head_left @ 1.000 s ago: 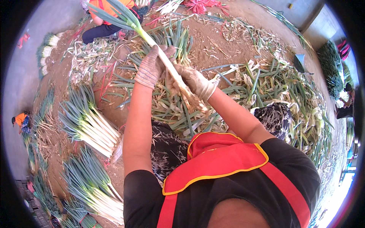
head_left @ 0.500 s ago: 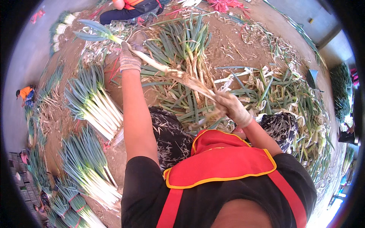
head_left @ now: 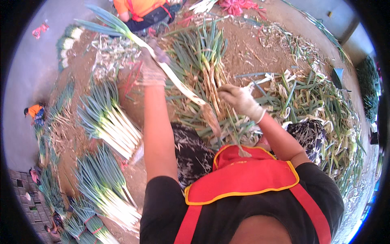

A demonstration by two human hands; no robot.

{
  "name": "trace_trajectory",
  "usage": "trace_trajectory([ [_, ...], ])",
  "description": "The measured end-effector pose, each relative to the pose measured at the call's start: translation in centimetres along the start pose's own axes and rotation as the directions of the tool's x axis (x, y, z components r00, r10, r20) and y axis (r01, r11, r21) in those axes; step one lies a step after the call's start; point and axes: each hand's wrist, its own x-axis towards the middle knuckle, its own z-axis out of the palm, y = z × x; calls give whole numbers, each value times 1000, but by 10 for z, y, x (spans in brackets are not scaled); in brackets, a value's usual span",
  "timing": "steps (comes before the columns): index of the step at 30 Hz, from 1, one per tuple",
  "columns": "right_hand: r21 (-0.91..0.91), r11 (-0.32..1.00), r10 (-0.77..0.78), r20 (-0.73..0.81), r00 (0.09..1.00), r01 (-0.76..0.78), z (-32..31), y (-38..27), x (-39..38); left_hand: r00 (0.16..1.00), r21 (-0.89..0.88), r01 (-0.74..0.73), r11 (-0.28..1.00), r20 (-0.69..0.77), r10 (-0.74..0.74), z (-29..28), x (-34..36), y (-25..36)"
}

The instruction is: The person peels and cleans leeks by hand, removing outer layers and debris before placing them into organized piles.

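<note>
My left hand [head_left: 153, 67], in a pale work glove with darker fingertips, is closed around a long green onion [head_left: 178, 83]. Its green leaves point to the far left, and its white stalk slants down to a brown, ragged root end above my lap. My right hand [head_left: 240, 101], also gloved, is to the right of the stalk and apart from it, with its fingers bent inward. A thin strip of peeled leaf [head_left: 236, 126] dangles just below it; whether the fingers hold it is unclear. Beyond the stalk lies a pile of unpeeled green onions [head_left: 209, 57].
Cleaned green onions [head_left: 118, 126] lie in a heap on my left, with another heap [head_left: 109, 187] nearer. Tied bundles [head_left: 95, 229] sit at the lower left. Peeled leaf waste [head_left: 300, 97] covers the ground on my right. A person in orange [head_left: 142, 10] sits at the far side.
My right hand has come off the onion's root end and moved up and away. My left hand has shifted slightly right with the onion, which now tilts more steeply.
</note>
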Motion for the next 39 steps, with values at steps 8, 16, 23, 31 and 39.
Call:
trace_trajectory([
  [8, 256, 946, 94, 369, 925, -199, 60, 27, 33, 976, -138, 105, 985, 207, -75, 0, 2, -8],
  [16, 227, 973, -4, -178, 984, 45, 34, -6, 82, 988, -39, 131, 991, 86, -127, 21, -11, -31],
  [23, 259, 938, -206, -112, 972, 229, 4, -49, 155, 999, 123, 42, 991, -26, -39, 50, -19, -55],
  [31, 572, 804, -103, -133, 986, 162, -7, -77, 105, 997, 55, 11, 998, -83, -6, -25, 1, -20],
  [39, 41, 964, 266, -224, 938, -263, -103, 33, 75, 1000, 74, -28, 997, 13, 27, -8, -6, -4],
])
